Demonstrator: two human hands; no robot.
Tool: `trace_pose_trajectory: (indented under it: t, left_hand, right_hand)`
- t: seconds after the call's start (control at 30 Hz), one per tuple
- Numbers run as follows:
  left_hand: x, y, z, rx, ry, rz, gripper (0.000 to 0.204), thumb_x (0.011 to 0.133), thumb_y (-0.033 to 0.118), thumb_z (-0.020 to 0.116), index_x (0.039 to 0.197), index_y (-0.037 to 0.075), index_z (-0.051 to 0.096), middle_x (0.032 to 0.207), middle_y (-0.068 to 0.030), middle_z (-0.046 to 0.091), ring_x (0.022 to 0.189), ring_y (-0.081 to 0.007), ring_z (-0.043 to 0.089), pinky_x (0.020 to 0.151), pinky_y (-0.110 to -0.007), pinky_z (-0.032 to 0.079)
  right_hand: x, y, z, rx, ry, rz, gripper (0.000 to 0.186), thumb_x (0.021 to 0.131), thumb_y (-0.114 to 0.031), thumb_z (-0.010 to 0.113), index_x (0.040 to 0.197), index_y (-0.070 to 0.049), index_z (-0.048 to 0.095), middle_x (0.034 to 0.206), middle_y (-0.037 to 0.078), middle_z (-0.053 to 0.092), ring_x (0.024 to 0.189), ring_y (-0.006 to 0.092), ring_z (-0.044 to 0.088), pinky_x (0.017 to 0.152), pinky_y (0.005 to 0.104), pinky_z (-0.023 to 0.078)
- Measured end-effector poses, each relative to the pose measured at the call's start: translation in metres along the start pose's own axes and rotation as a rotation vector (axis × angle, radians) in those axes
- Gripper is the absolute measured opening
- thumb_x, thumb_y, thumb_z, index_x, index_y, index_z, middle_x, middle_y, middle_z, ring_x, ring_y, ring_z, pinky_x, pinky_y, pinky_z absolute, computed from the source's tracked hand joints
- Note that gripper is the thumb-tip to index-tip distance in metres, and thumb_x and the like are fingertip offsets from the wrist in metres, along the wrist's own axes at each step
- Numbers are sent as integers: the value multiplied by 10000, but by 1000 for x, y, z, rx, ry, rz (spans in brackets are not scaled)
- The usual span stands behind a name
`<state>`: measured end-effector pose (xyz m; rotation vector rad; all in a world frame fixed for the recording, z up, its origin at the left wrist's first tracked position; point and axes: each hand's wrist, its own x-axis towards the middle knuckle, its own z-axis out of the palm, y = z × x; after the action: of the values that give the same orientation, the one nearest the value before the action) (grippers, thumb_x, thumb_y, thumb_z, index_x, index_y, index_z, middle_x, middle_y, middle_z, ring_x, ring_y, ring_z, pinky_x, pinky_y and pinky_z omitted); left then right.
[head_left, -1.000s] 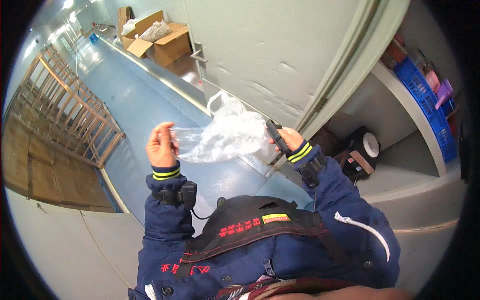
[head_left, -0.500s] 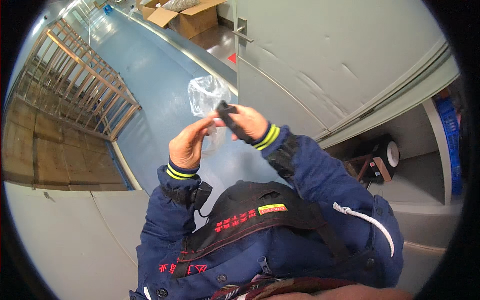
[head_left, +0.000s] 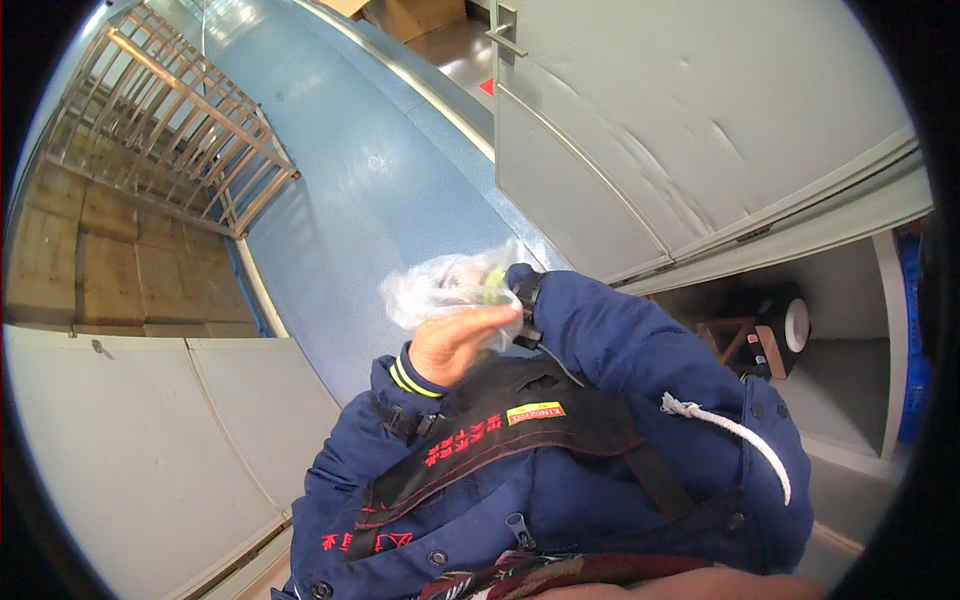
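A clear plastic bag [head_left: 408, 292] is drawn over my right hand [head_left: 468, 284], whose shape and yellow-striped cuff show faintly through the film. Its fingers are too blurred behind the plastic to make out. My left hand [head_left: 450, 342] grips the bag's edge near the right wrist, fingers pressed together and pointing right. A black strap [head_left: 528, 312] with a thin cable sits on the right wrist, just beyond the left fingertips. Another black strap [head_left: 402, 418] goes round my left forearm.
Blue floor [head_left: 350, 130] runs ahead. On the left stand a metal rack [head_left: 190, 100] and stacked cardboard boxes [head_left: 110, 260] behind a grey panel [head_left: 120, 420]. A grey door [head_left: 640, 110] fills the upper right, beside a shelf [head_left: 850, 400] holding a black object [head_left: 765, 330].
The bag, hanging below my hands before, now covers my right hand. Both hands have come lower and closer to my body. The black strap formerly across my right hand now sits at the wrist.
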<state>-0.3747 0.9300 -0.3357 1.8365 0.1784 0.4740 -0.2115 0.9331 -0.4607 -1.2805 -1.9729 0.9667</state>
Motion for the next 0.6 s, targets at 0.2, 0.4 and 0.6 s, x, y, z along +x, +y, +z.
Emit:
trace_pose_trajectory:
  t: [0.2, 0.4, 0.6]
  left_hand:
    - [-17, -27, -11, -25, 413, -50, 215, 937, 68, 459, 1107, 3, 574, 907, -100, 666, 491, -35, 476, 437, -182, 367]
    - [-16, -46, -32, -231, 540, -182, 341, 963, 170, 458, 1258, -1, 439, 1218, -181, 553, 1041, -266, 610, 442, -175, 442]
    - [6, -43, -39, -250, 556, -104, 334, 960, 166, 466, 1246, -8, 467, 1167, -184, 583, 986, -204, 614, 510, -204, 501]
  right_hand:
    - [-64, 163, 38, 266, 286, 432, 453, 789, -265, 645, 1181, -70, 530, 1147, 141, 574, 1038, 259, 562, 880, 356, 459]
    - [-82, 88, -6, 713, 265, 926, 408, 841, -206, 584, 1207, -39, 517, 1115, 136, 587, 1010, 256, 580, 879, 378, 467]
    - [-115, -11, -52, -254, 245, 297, 504, 888, -367, 493, 1249, -16, 497, 1055, 245, 609, 970, 366, 591, 864, 403, 456]
